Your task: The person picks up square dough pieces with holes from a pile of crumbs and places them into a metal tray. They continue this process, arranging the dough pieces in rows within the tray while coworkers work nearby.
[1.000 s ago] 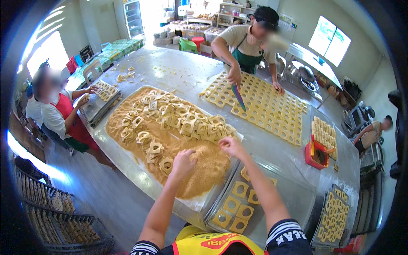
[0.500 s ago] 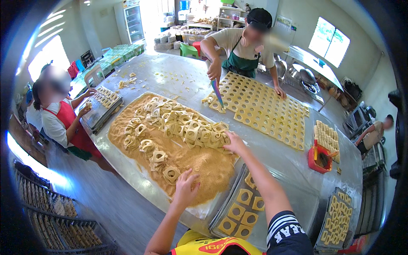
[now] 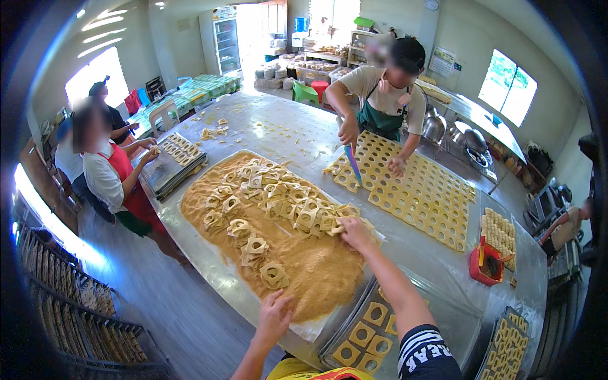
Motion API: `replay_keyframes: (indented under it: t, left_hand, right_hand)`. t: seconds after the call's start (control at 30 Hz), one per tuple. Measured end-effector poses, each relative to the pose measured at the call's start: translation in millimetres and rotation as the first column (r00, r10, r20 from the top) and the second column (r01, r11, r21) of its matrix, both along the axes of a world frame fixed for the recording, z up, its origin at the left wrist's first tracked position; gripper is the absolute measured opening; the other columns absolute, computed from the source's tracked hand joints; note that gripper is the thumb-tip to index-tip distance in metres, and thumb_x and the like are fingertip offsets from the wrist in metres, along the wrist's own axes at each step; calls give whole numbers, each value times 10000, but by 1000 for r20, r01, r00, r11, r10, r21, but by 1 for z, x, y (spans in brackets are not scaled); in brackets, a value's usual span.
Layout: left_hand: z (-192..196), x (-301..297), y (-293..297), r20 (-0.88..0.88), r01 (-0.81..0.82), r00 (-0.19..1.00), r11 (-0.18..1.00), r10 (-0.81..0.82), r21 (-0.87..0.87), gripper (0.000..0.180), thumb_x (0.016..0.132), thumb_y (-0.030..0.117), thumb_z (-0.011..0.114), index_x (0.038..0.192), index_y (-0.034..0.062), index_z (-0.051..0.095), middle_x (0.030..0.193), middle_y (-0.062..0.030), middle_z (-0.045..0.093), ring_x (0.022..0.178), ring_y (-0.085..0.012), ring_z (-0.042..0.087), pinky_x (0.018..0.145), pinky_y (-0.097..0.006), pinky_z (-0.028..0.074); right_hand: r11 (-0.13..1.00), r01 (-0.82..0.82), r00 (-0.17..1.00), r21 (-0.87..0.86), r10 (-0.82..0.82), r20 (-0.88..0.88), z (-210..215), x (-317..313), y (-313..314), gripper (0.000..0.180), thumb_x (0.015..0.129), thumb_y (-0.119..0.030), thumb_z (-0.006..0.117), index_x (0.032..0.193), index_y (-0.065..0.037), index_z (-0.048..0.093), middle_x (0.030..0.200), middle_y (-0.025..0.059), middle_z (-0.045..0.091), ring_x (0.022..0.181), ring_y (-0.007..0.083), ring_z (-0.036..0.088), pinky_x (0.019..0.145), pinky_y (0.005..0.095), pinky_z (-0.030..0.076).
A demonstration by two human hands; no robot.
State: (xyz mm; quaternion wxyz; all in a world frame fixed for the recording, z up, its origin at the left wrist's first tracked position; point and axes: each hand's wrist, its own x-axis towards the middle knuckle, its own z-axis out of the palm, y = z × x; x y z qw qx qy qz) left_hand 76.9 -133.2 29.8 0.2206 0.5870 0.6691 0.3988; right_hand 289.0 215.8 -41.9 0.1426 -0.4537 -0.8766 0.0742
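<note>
Square dough pieces with round holes lie in a long heap (image 3: 272,193) on a layer of brown crumbs (image 3: 310,275) spread over a white sheet. My right hand (image 3: 358,233) reaches to the right end of the heap, its fingers closed on a dough square (image 3: 338,227) there. My left hand (image 3: 274,315) hovers at the near edge of the crumbs, fingers apart and holding nothing. Just beyond it lies a small stack of dough squares (image 3: 273,275). Beside my right forearm, a dark tray (image 3: 329,347) carries more holed squares in rows.
Across the metal table (image 3: 253,117), a co-worker in a green apron holds a rainbow-coloured knife (image 3: 353,166) at a large perforated dough sheet (image 3: 421,190). A red container (image 3: 486,266) stands at the right. Another co-worker in a red apron works by stacked trays (image 3: 174,168) at the left.
My view has shifted, so the table sits a little lower and further right. My right hand's fingers have closed at the heap's end. The green-aproned co-worker's free hand has lifted off the dough sheet.
</note>
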Motion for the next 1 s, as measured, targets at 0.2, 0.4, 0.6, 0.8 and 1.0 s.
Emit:
replay_keyframes:
  t: [0.2, 0.4, 0.6, 0.8, 1.0]
  left_hand:
    - [6, -11, -7, -38, -62, 997, 998, 61, -20, 277, 821, 63, 681, 1096, 62, 653, 1295, -191, 539, 1214, -363, 503, 1030, -413, 410]
    - [-1, -27, -11, 18, -117, 993, 993, 118, -7, 273, 808, 75, 672, 1079, 52, 661, 1275, -199, 549, 1195, -378, 503, 1018, -438, 402]
    - [2, -18, 7, -80, -45, 996, 998, 48, 34, 283, 800, 75, 672, 1082, 57, 655, 1250, -201, 563, 1176, -381, 514, 999, -439, 410]
    - [15, -11, 23, -128, 1, 992, 998, 7, 59, 273, 806, 67, 662, 1078, 57, 657, 1202, -172, 601, 1154, -350, 538, 987, -418, 427]
    - [-12, 0, 82, -58, 184, 980, 980, -188, -75, 245, 815, 88, 641, 1055, 39, 631, 1070, -188, 632, 1009, -365, 591, 880, -428, 476]
  right_hand:
    - [978, 81, 902, -194, -155, -402, 7, 24, 29, 341, 709, -283, 721, 913, -18, 659, 835, 200, 674, 746, 370, 640, 687, 423, 511]
    - [963, 4, 948, -270, -89, -305, 74, -6, -37, 331, 765, -214, 665, 1001, 17, 656, 841, 209, 654, 760, 340, 636, 704, 401, 499]
    - [870, -404, 913, -282, 401, -73, 51, -37, -131, 364, 807, -251, 661, 1106, -42, 657, 1045, 204, 656, 936, 341, 640, 816, 411, 505]
    - [879, -252, 962, -406, 183, -201, 86, -20, -118, 254, 825, -185, 621, 1039, -57, 666, 998, 182, 671, 962, 377, 629, 847, 451, 498]
    - [869, -384, 914, -312, 311, -260, 51, -36, -120, 288, 790, -104, 628, 1070, -53, 672, 970, 161, 683, 951, 313, 646, 842, 385, 507]
